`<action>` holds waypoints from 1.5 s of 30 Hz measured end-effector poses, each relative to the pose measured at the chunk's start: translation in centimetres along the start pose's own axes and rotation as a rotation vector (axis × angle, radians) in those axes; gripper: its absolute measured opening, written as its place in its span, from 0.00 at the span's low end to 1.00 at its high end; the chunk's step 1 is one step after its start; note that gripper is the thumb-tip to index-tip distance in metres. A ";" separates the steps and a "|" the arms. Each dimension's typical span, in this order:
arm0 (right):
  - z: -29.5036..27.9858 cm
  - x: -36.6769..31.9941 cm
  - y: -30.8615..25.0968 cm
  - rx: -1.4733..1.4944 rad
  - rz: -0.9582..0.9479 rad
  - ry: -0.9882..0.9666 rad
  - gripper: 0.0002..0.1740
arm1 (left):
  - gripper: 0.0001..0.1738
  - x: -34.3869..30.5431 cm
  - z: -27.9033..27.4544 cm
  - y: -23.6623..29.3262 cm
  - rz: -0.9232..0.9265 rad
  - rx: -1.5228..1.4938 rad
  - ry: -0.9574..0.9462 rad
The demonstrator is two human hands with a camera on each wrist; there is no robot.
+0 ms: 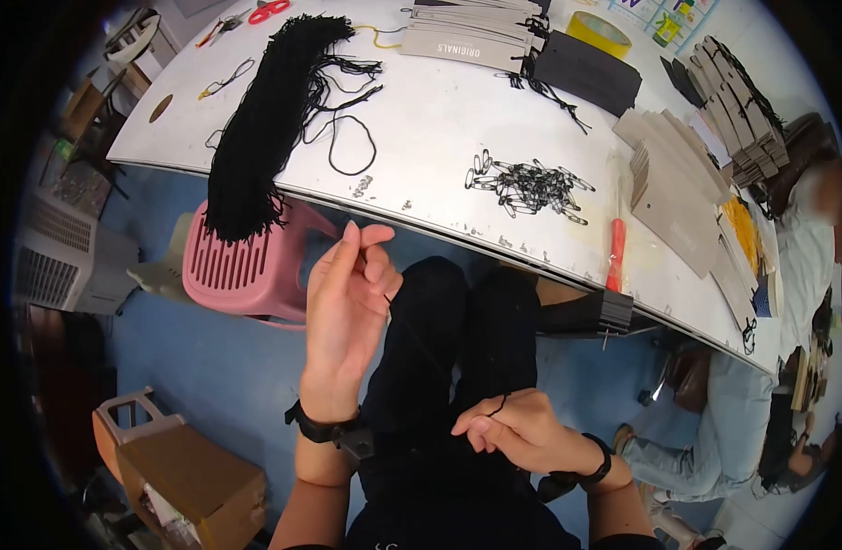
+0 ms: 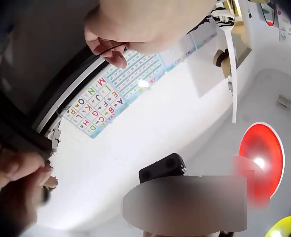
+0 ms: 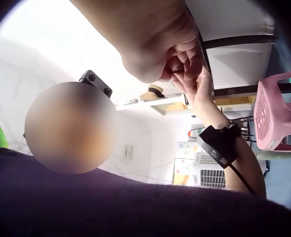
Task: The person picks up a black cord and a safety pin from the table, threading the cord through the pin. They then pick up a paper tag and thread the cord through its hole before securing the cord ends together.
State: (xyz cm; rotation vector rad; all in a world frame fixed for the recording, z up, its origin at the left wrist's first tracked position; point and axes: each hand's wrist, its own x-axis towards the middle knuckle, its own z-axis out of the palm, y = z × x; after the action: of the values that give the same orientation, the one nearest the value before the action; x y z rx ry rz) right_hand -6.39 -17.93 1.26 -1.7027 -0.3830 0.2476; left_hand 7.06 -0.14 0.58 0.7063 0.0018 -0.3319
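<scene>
My left hand [image 1: 346,298] is raised palm up in front of the table edge. Its thumb and index finger point up while the other fingers curl around a thin black cord [image 2: 112,49], seen crossing them in the left wrist view. Lower, over my lap, my right hand [image 1: 522,429] pinches black cord [image 1: 500,404], a piece of which loops above the knuckles. Between the hands the cord is hard to see against my dark trousers. On the table a thick bundle of black cords [image 1: 272,119] hangs over the near edge, and a heap of black safety pins [image 1: 531,186] lies further right.
Grey printed cards [image 1: 462,48] are stacked at the back, near a yellow tape roll [image 1: 599,34]. More grey cards [image 1: 673,197] and a red-handled tool [image 1: 616,252] lie at right. A pink stool [image 1: 247,261] stands below the table. Another person [image 1: 742,394] is at the right.
</scene>
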 end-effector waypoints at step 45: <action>0.3 -0.4 0.4 -0.874 -0.037 0.235 0.03 | 0.09 -5.8 2.4 -5.4 0.093 1.028 -0.464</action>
State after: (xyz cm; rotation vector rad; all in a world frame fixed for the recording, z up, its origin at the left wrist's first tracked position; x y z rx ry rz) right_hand -6.79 -17.84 0.84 -2.5442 -0.3695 -0.1858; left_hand -0.32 -3.78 -0.41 1.6216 -0.6815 -0.3952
